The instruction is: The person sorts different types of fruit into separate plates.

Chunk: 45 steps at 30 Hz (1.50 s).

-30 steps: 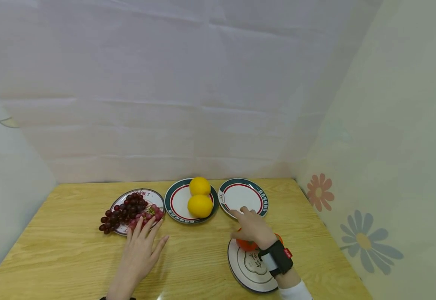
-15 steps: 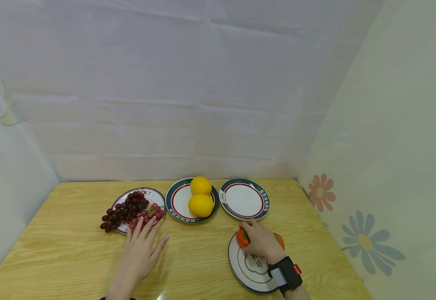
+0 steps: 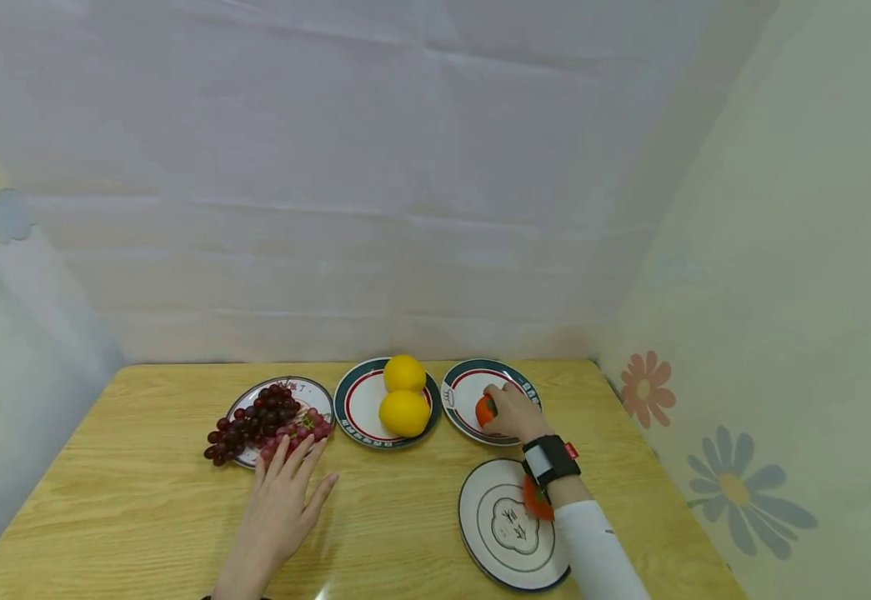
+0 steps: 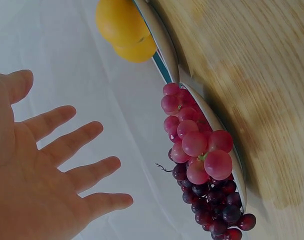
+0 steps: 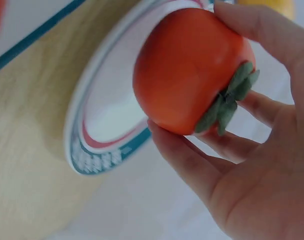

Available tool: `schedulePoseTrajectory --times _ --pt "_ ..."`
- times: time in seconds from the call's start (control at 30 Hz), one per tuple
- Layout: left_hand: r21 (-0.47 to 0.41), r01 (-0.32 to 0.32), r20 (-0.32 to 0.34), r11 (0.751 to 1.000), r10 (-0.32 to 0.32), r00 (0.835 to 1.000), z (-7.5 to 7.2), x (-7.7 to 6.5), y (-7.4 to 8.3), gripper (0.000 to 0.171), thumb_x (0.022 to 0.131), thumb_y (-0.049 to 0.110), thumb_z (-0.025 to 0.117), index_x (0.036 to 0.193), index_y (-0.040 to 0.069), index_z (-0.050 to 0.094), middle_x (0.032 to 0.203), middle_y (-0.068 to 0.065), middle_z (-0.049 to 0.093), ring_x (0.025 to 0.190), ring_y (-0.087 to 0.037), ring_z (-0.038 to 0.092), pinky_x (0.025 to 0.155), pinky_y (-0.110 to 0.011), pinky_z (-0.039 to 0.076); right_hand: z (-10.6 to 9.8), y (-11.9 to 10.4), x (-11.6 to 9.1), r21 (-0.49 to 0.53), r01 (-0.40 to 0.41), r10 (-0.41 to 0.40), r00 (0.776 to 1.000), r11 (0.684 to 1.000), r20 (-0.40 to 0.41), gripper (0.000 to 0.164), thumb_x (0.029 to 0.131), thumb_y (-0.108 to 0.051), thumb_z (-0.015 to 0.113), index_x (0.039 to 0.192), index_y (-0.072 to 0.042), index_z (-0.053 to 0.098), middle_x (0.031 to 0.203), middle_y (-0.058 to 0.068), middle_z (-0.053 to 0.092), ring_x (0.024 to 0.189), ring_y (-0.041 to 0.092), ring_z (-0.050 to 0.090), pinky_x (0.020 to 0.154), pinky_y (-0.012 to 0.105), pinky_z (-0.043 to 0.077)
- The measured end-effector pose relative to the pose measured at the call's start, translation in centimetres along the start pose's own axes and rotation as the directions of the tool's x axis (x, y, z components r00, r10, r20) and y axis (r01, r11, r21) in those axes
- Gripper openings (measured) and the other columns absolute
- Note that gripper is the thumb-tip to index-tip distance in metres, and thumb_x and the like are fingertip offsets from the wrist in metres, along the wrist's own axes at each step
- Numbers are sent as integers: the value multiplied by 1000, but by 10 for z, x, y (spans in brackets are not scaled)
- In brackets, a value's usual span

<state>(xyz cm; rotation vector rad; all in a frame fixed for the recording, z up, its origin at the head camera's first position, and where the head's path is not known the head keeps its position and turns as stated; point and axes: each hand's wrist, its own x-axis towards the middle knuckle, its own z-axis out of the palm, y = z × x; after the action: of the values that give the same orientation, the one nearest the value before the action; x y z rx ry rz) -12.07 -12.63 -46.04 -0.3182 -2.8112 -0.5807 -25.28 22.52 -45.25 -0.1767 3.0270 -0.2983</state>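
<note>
My right hand [image 3: 513,412] grips a persimmon [image 5: 187,70] between thumb and fingers, its green leafy cap facing the palm. It holds the fruit over the green-rimmed plate [image 3: 459,419] at the back right. A second persimmon [image 3: 537,500], partly hidden by the wrist, lies on the pale plate [image 3: 480,533] nearer the front. My left hand [image 3: 281,500] is spread with straight fingers and holds nothing. In the head view its fingertips overlap the pink grapes [image 4: 194,142]. Those grapes lie with a dark red bunch [image 3: 255,421] on a white plate [image 3: 320,393].
Two yellow fruits [image 3: 405,412] sit on another green-rimmed plate [image 3: 356,408] between the grapes and the right-hand plate. The wooden table [image 3: 382,525] ends at a pale cloth backdrop [image 3: 345,208], and a flower-printed side sheet [image 3: 765,333] stands to the right.
My right hand has taken hold of a persimmon from the front plate and carried it away from me to the back-right plate. My left hand has stayed in place.
</note>
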Motion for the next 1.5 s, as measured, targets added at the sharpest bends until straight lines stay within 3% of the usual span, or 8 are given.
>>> schedulePoseTrajectory --times 0.23,0.5,0.63,0.8,0.93,1.1,1.3,1.5 --pt "-2 1 3 1000 -1 1000 2 0 -1 51 92 43 49 134 15 48 139 -11 45 133 -40 31 103 -68 20 9 4 20 9 -50 50 997 999 54 63 74 -29 74 130 -13 49 115 17 51 86 24 53 77 39 50" --pt "-2 6 -8 1000 -6 1000 3 -1 -3 50 91 43 50 133 15 49 137 -12 47 132 -40 33 103 -68 20 7 8 25 28 -37 36 999 999 4 70 78 -38 70 136 -12 42 132 23 45 106 34 54 89 50 48" --pt "-5 2 -11 1000 -2 1000 4 -2 -2 50 91 43 51 132 14 50 137 -12 48 132 -39 34 102 -68 22 -14 6 5 29 -26 25 999 999 33 68 83 -39 64 138 -9 39 136 26 41 119 41 46 96 56 42" --pt "-11 -4 -23 1000 4 1000 5 -3 -2 49 91 42 52 131 14 50 137 -11 48 132 -39 34 102 -68 23 -41 7 -45 26 -42 40 996 999 81 66 83 -39 64 135 -5 43 132 28 45 117 42 48 95 56 41" --pt "-8 -8 -30 1000 8 1000 5 -2 -1 49 91 42 52 131 14 50 136 -11 48 131 -39 34 102 -68 24 -38 15 -88 13 -133 129 977 991 172 73 75 -44 70 134 -10 45 125 24 50 103 35 55 85 55 48" --pt "-17 -10 -26 1000 10 1000 5 -2 0 49 91 42 51 132 14 50 137 -11 48 132 -40 34 102 -68 22 -15 28 -123 46 -185 171 959 982 227 80 67 -43 78 132 -12 45 118 21 50 93 30 56 76 49 50" --pt "-25 -17 -27 1000 16 1000 4 -2 -1 48 91 41 52 131 13 51 137 -12 48 132 -40 33 102 -68 21 12 36 -134 117 -185 162 970 976 180 86 61 -41 82 132 -13 44 119 21 50 93 29 55 78 50 50" --pt "-25 -25 -22 999 24 999 5 -2 -1 49 91 42 51 131 14 51 137 -12 48 132 -40 34 101 -69 23 14 39 -128 118 -146 134 986 982 103 82 58 -35 85 127 -9 48 113 17 54 90 25 55 75 46 51"
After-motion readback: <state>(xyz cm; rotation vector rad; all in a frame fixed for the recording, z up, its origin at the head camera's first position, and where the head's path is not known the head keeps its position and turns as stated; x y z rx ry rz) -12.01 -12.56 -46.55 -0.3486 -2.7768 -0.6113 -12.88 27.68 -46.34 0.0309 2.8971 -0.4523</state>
